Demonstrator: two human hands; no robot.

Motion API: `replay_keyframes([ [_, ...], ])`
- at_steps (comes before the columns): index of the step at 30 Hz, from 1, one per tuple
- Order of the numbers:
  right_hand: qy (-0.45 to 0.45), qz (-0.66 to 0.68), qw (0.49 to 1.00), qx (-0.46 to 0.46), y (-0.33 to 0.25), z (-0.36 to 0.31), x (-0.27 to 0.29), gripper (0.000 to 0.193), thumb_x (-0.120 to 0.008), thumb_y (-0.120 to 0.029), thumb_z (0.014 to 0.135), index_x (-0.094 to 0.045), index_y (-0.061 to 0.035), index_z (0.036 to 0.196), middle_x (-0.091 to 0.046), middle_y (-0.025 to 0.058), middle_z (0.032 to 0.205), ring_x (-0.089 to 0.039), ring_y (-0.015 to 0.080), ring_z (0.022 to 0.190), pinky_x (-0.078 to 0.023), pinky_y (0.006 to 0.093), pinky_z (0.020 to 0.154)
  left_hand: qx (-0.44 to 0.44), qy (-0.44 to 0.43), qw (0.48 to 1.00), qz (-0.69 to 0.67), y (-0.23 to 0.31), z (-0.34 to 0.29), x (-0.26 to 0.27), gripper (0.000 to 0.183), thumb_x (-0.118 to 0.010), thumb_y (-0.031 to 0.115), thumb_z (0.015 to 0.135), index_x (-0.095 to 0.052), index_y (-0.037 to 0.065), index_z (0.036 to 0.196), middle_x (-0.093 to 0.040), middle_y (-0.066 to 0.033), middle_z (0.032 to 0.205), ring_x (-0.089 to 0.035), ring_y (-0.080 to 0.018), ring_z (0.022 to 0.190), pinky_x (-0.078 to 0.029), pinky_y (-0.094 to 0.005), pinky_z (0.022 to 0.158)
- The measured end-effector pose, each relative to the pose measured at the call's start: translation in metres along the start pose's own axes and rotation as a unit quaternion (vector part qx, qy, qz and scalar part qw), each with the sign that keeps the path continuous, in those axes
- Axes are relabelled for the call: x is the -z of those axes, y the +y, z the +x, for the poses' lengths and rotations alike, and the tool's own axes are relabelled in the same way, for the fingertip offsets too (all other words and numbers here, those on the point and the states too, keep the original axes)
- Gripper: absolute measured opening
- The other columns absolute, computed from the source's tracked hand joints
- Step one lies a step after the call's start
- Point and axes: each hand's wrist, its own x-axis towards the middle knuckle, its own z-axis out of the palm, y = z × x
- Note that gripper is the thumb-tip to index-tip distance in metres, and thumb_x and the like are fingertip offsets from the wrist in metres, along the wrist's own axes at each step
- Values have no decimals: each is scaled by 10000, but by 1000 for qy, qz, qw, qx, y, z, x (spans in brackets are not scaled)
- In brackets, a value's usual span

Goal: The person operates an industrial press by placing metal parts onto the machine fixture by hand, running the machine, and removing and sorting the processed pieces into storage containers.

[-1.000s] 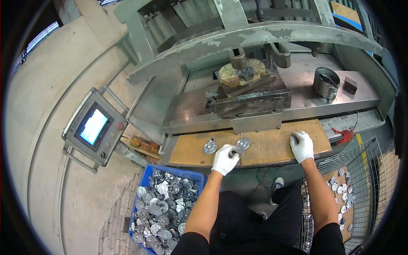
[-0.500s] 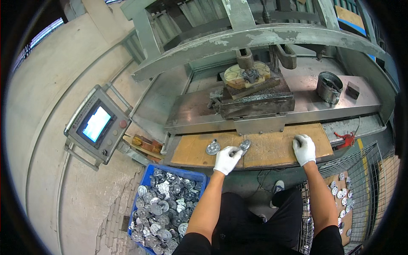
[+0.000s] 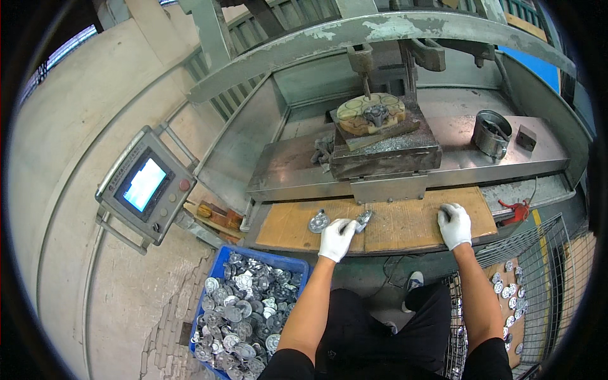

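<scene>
Cardboard (image 3: 405, 221) covers the front ledge. The machine's grey frame (image 3: 392, 28) has lifted within the last half second; access to the yellow fixture (image 3: 353, 119) appears freer. Your left hand (image 3: 337, 240) pinches a metal disc (image 3: 363, 220), tilted further, over the cardboard; a second disc (image 3: 318, 222) lies beside that hand. Your right hand (image 3: 455, 227) is curled; its grip cannot be determined.

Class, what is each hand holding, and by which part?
Left hand: a metal disc, by its edge nearest the fingers. Right hand: nothing visible.
</scene>
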Motion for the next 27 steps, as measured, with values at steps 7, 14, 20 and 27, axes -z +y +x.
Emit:
replay_keyframes([
  [7, -10, 5, 1000, -5, 4, 0, 2, 155, -651, -98, 811, -702, -13, 930, -673, 175, 945, -635, 362, 922, -509, 406, 836, -117, 42, 980, 154, 17, -9, -12, 150, -732, 155, 846, -715, 20, 911, -679, -93, 843, -656, -191, 732, -520, -298, 661],
  [14, 9, 9, 1000, -4, 0, -1, 3, 129, -649, -99, 803, -698, -25, 896, -671, 155, 908, -630, 356, 904, -506, 424, 829, -180, 68, 958, 211, 26, -14, -15, 152, -788, 174, 771, -691, 67, 817, -637, -95, 824, -636, -270, 742, -522, -359, 661],
  [20, 6, 2, 1000, -8, 1, -1, 3, 137, -650, -103, 805, -705, -27, 906, -674, 158, 916, -633, 356, 909, -510, 419, 828, -208, 85, 951, 211, 27, -17, -17, 152, -794, 156, 754, -675, 67, 788, -629, -99, 814, -632, -289, 753, -520, -371, 668],
  [27, -1, 8, 1000, -4, 1, -1, 3, 137, -648, -106, 809, -709, -23, 900, -675, 165, 918, -636, 360, 901, -512, 422, 824, -212, 100, 952, 195, 30, -19, -16, 135, -784, 112, 732, -660, 64, 758, -623, -96, 800, -632, -279, 730, -520, -372, 645],
])
